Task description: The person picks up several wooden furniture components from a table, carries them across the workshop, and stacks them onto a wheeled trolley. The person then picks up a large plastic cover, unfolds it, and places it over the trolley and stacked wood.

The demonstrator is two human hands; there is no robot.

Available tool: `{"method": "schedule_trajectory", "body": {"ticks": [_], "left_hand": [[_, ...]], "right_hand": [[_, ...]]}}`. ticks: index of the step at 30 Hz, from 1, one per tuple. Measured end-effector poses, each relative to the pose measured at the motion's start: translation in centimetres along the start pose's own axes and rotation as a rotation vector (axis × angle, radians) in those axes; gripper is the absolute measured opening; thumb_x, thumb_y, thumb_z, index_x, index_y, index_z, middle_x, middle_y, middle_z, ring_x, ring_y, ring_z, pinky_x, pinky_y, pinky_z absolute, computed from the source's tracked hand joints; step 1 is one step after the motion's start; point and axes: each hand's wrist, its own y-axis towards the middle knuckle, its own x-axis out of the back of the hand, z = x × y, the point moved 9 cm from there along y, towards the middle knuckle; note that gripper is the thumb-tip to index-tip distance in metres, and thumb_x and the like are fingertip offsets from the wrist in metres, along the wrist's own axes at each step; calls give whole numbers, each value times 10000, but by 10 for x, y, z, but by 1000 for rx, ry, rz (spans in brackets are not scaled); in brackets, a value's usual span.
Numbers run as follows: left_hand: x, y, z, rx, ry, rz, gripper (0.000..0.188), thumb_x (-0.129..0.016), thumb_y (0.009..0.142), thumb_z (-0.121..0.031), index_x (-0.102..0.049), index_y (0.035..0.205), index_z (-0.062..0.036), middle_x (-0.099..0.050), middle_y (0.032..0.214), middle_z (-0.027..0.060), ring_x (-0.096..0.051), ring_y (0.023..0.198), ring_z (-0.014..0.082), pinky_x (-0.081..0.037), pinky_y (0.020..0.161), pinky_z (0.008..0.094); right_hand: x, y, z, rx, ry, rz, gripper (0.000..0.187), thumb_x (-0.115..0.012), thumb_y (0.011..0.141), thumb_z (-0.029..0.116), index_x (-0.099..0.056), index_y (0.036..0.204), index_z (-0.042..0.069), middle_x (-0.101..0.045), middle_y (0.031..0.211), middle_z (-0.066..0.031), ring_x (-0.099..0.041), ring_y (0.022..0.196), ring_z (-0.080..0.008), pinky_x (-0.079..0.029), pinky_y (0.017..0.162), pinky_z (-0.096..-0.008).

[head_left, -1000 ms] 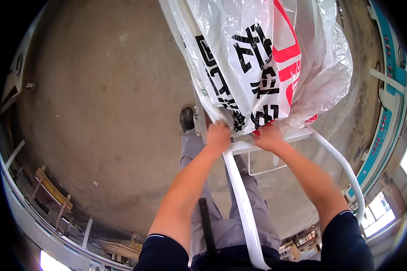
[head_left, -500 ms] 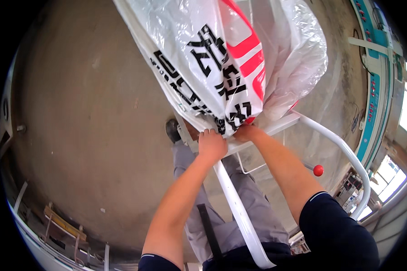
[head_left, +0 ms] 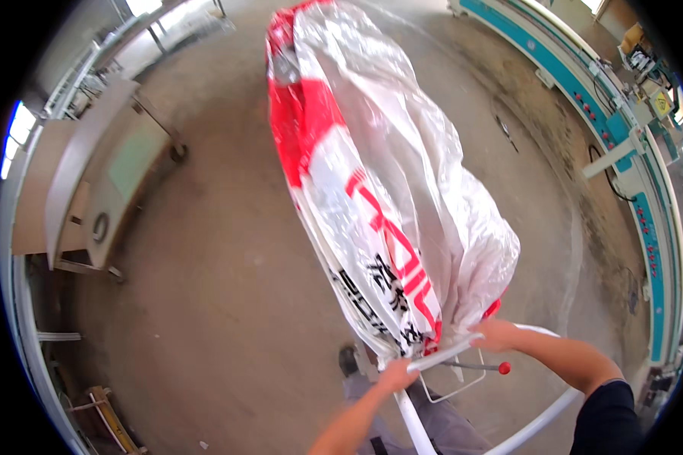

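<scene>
A long white, red and partly clear plastic sheet (head_left: 357, 163) with printed lettering stretches away ahead of me, gathered at its near end. It lies up against the white crossbar (head_left: 442, 356) of a tubular metal frame, seemingly a cart. My left hand (head_left: 397, 376) is closed round the bar's left end, beside the gathered plastic. At the bar's right end my right hand (head_left: 495, 335) is closed on it, next to the sheet's edge. A lever with a red ball knob (head_left: 504, 368) sticks out below the bar. Whatever lies under the plastic is hidden.
White curved side tubes (head_left: 535, 425) of the frame run back toward me. A long teal and white machine (head_left: 649, 250) stands at the right. To the left is a wheeled cart (head_left: 140, 155) with large panels. A dark tool-like object (head_left: 505, 130) lies on the concrete floor.
The view has lifted, showing the sheet's far end and the panel cart. My right hand has shifted from the gathered plastic to the bar's right end; my left stays at its left end.
</scene>
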Motion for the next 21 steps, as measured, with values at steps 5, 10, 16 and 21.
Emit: {"method": "schedule_trajectory", "body": {"ticks": [5,10,16,21], "left_hand": [[74,-151,-153,-136,-482,46,481,-534,881,-411,-527,1189,-41,-589,1080,75,-521,1042,147,-381,935,281],[57,-248,-303,-203,-33,172,591,-705,675,-363,-543,1114,-2,-567,988,194,-578,894,339,-486,783,395],[13,-231,-306,-75,477,-184,335,-574,726,-206,-586,1024,-54,-606,889,168,-636,774,299,-498,600,433],[6,-226,-306,-198,404,-240,198,-559,720,-169,-576,891,-71,-626,750,130,-633,649,294,-482,531,437]], "right_hand": [[53,-162,32,129,163,-113,570,-516,837,497,-511,1257,113,-522,1240,-171,-467,1171,-318,-347,1002,-392],[38,-282,25,157,129,-189,643,-563,773,571,-522,1249,141,-557,1194,-142,-485,1144,-304,-365,982,-379],[35,-281,-15,80,-388,-408,337,-651,617,382,-672,882,174,-646,850,-61,-601,862,-246,-453,776,-397],[33,-278,-36,120,-478,-580,132,-622,475,299,-604,530,180,-587,590,-27,-603,638,-233,-470,647,-363]]}}
